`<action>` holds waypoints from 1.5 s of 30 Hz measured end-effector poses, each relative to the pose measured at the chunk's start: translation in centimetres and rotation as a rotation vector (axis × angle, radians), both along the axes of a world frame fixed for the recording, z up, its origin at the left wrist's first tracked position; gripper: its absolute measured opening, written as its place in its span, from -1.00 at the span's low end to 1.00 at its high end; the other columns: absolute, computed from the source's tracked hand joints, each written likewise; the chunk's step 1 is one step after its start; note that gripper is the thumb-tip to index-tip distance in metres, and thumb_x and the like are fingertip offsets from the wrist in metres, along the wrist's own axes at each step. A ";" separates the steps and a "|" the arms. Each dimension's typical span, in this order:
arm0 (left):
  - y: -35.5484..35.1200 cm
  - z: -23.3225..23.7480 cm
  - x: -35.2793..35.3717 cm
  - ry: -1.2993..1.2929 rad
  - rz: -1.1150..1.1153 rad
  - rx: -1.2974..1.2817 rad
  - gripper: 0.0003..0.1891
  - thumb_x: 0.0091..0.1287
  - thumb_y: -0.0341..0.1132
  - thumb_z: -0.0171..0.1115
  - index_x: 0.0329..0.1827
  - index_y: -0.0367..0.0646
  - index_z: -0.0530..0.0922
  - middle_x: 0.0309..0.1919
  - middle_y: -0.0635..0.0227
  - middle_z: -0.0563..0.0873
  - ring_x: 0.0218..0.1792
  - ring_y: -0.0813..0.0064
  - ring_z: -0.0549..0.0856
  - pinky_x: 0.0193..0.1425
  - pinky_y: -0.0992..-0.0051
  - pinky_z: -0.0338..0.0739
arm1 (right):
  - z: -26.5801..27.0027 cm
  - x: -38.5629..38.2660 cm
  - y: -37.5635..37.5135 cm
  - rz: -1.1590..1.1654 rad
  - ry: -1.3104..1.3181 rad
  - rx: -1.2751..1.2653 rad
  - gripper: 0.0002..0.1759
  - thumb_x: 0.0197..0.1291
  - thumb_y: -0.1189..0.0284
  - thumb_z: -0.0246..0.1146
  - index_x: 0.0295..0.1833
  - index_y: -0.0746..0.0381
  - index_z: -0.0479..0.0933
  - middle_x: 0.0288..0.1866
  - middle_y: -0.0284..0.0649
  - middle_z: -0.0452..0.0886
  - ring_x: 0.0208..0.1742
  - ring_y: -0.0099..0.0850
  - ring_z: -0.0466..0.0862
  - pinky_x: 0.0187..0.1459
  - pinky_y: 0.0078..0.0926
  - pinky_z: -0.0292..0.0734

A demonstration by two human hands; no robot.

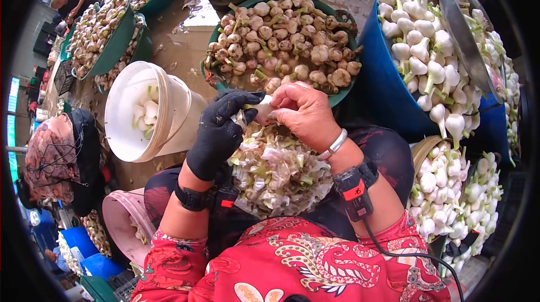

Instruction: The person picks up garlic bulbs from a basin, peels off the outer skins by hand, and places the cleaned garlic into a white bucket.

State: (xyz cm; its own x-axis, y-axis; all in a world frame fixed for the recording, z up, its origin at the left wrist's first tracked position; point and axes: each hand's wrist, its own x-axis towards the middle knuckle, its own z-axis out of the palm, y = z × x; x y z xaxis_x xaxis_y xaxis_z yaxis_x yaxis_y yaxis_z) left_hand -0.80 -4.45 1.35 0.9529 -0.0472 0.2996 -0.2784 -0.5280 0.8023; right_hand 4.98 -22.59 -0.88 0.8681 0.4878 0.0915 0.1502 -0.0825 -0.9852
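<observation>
My left hand [221, 127], in a black glove, is closed on a pale garlic bulb [262, 112]. My right hand [308, 115] is bare, with thumb and fingers pinching the same bulb from the other side. A piece of loose skin hangs by the gloved fingers. Below both hands a heap of peeled garlic skins [281, 175] lies between my legs. Just beyond them stands a green basin [212, 40] full of unpeeled, soil-stained garlic bulbs [287, 37].
At left a white bucket [121, 127] holds a few clean bulbs, with a pink bucket [121, 212] nearer me. A blue tub [377, 82] heaped with white garlic stands right, a metal basin [464, 32] leaning on it. Another person [73, 1] is at the far left.
</observation>
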 end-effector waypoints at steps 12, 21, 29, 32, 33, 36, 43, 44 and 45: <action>0.5 -0.3 -0.4 0.366 0.168 -0.655 -0.82 0.32 -0.46 0.20 -0.04 -0.24 0.60 -0.24 0.31 0.70 -0.25 0.43 0.68 -0.17 0.42 0.61 | 0.2 -2.0 -0.2 0.132 -0.290 -0.374 -0.88 -0.06 0.48 0.15 -0.40 0.30 0.41 -0.40 0.01 0.53 -0.26 0.03 0.55 -0.20 -0.09 0.47; 1.6 0.6 -0.5 0.160 0.050 -0.502 -0.75 0.44 -0.32 0.08 0.04 -0.32 0.52 -0.32 0.37 0.59 -0.28 0.54 0.66 -0.28 0.49 0.68 | -1.5 -2.9 0.0 0.194 -0.166 -0.456 -0.86 -0.12 0.47 0.22 -0.58 0.28 0.43 -0.57 0.00 0.52 -0.50 -0.06 0.57 -0.37 -0.18 0.50; -0.2 0.2 -0.5 0.383 0.155 -0.768 -0.76 0.38 -0.31 0.21 -0.04 -0.30 0.56 -0.34 0.34 0.69 -0.29 0.56 0.67 -0.17 0.48 0.62 | 0.8 -1.4 1.4 -0.116 0.228 0.285 -0.88 -0.03 0.64 0.26 -0.45 0.19 0.49 -0.51 -0.52 0.35 -0.48 -0.73 0.31 -0.46 -0.71 0.25; -0.4 0.7 -0.3 0.422 0.135 -0.785 -0.79 0.36 -0.33 0.23 -0.08 -0.29 0.57 -0.33 0.32 0.69 -0.28 0.54 0.68 -0.17 0.51 0.61 | 0.6 -1.0 1.5 -0.091 0.131 0.274 -0.86 -0.05 0.66 0.26 -0.37 0.20 0.56 -0.49 -0.47 0.38 -0.45 -0.67 0.36 -0.42 -0.69 0.29; -0.5 0.8 -0.2 0.431 0.141 -0.779 -0.81 0.34 -0.34 0.25 -0.10 -0.29 0.57 -0.32 0.32 0.69 -0.28 0.54 0.68 -0.17 0.52 0.60 | 0.5 -0.8 1.2 -0.067 0.037 0.207 -0.85 -0.08 0.66 0.26 -0.37 0.21 0.56 -0.48 -0.44 0.39 -0.44 -0.63 0.38 -0.39 -0.66 0.31; -0.5 0.2 -0.1 0.309 0.115 -0.552 -0.84 0.31 -0.36 0.29 -0.16 -0.27 0.59 -0.31 0.33 0.69 -0.31 0.55 0.66 -0.22 0.54 0.58 | 0.6 -0.5 0.6 -0.042 -0.085 0.094 -0.86 -0.12 0.65 0.24 -0.38 0.23 0.54 -0.47 -0.30 0.45 -0.40 -0.43 0.48 -0.33 -0.51 0.39; 0.0 0.4 0.0 0.008 0.119 0.078 -0.85 0.25 -0.40 0.32 -0.17 -0.25 0.61 -0.30 0.36 0.66 -0.27 0.55 0.63 -0.26 0.52 0.55 | 1.1 -0.9 0.6 0.024 -0.372 -0.151 -0.93 -0.05 0.53 0.13 -0.40 0.29 0.39 -0.44 -0.06 0.49 -0.35 -0.04 0.53 -0.29 -0.20 0.45; 0.1 0.3 0.0 0.223 0.176 -0.194 -0.84 0.25 -0.42 0.30 -0.14 -0.24 0.60 -0.29 0.34 0.65 -0.28 0.54 0.63 -0.26 0.52 0.55 | 1.0 -1.5 0.7 0.024 -0.404 -0.150 -0.95 -0.09 0.56 0.12 -0.46 0.29 0.39 -0.48 -0.09 0.47 -0.43 -0.13 0.51 -0.35 -0.31 0.43; 0.2 0.2 0.0 0.434 0.228 -0.469 -0.83 0.25 -0.44 0.29 -0.12 -0.24 0.60 -0.29 0.31 0.65 -0.29 0.53 0.62 -0.26 0.51 0.56 | 0.5 -2.1 0.8 0.046 -0.411 -0.181 -0.94 -0.11 0.55 0.12 -0.46 0.29 0.39 -0.48 -0.08 0.46 -0.42 -0.10 0.51 -0.34 -0.28 0.44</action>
